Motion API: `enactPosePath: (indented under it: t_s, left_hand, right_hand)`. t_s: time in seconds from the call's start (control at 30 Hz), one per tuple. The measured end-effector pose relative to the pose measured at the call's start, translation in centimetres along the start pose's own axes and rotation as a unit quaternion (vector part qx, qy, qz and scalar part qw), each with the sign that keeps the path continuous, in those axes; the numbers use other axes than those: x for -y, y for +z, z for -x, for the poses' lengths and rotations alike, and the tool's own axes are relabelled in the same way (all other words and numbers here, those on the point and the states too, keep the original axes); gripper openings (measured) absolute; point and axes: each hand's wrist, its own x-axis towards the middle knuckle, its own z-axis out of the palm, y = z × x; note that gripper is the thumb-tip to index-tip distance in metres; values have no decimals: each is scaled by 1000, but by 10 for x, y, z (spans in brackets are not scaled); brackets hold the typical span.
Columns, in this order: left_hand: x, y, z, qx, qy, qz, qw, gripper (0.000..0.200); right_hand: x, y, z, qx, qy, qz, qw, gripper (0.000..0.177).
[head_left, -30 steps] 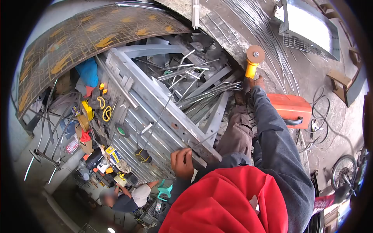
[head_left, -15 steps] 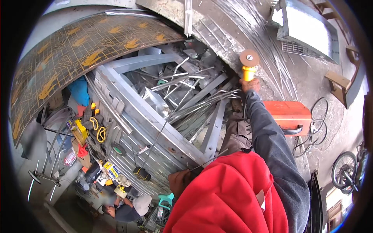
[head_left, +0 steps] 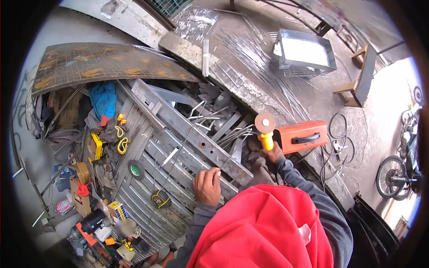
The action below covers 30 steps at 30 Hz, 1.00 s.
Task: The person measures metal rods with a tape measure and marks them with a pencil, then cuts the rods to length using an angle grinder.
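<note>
My right hand [head_left: 271, 154] is wrapped round the body of a yellow angle grinder [head_left: 267, 142]. The grinder's brown disc [head_left: 265, 122] faces up, beside an orange metal case [head_left: 300, 136]. On the left, my left hand [head_left: 206, 186] is closed over the metal bars, its fingers together and thumb alongside; a small pale tip shows at the thumb, too small to name. Near it lies a grey steel channel [head_left: 203, 147] with holes. A black and yellow tape measure [head_left: 161, 199] and a short metal tube [head_left: 170, 157] rest on the ribbed metal bars [head_left: 167, 178].
Cut metal strips [head_left: 203, 118] fill the gap beyond the channel. Thin rods [head_left: 268, 71] and a sheet-metal box [head_left: 306, 52] lie on the concrete floor. A black cable [head_left: 338, 152] coils right of the case. Tools and boxes clutter the left; a motorcycle [head_left: 400, 174] stands far right.
My head view has shifted. The grinder has come back nearer my body, next to the orange case. My left hand has moved up and forward over the bars and shows more fully.
</note>
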Motion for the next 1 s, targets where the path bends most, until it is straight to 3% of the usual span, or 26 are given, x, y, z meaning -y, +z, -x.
enactPosePath:
  t_s: [0.13, 0.23, 0.33, 0.37, 0.57, 0.63, 0.67, 0.73, 0.77, 0.83, 0.97, 1.0]
  left_hand:
    - [12, -2, -3, 15, 37, 33, 999, 14]
    - [23, 0, -5, 26, 52, 43, 997, 14]
    - [32, 3, -7, 31, 69, 61, 995, 16]
    - [34, 4, -7, 28, 82, 66, 994, 16]
    - [38, 6, -5, 25, 77, 65, 995, 19]
    - [29, -4, -2, 0, 78, 124, 989, 25]
    - [23, -9, 2, -3, 77, 126, 989, 25]
    - [7, -24, 12, -116, 176, 49, 976, 33]
    - [-2, -29, 16, -119, 174, 48, 976, 33]
    - [-18, -33, 31, 2, 260, 128, 957, 39]
    - [-54, -12, 72, 273, 267, 178, 907, 61]
    - [-64, -5, 81, 264, 257, 178, 912, 61]
  right_hand:
    - [19, -27, 121, -84, -19, -63, 994, 67]
    - [-6, -29, 178, -157, -67, -142, 975, 67]
    - [-1, -45, 226, -303, -174, -186, 918, 68]
    - [16, -62, 250, -212, -145, -262, 930, 60]
    - [31, -85, 296, -245, -184, -244, 920, 40]
    - [55, -88, 316, -201, -185, -369, 888, 36]
    - [56, -94, 317, -204, -168, -319, 910, 35]
    - [60, -98, 313, -216, -180, -310, 908, 33]
    - [62, -100, 309, -229, -189, -304, 905, 31]
    - [74, -103, 299, -241, -203, -297, 901, 28]
    - [137, -105, 306, -190, -266, -358, 875, 28]
    - [150, -101, 305, -185, -277, -402, 853, 28]
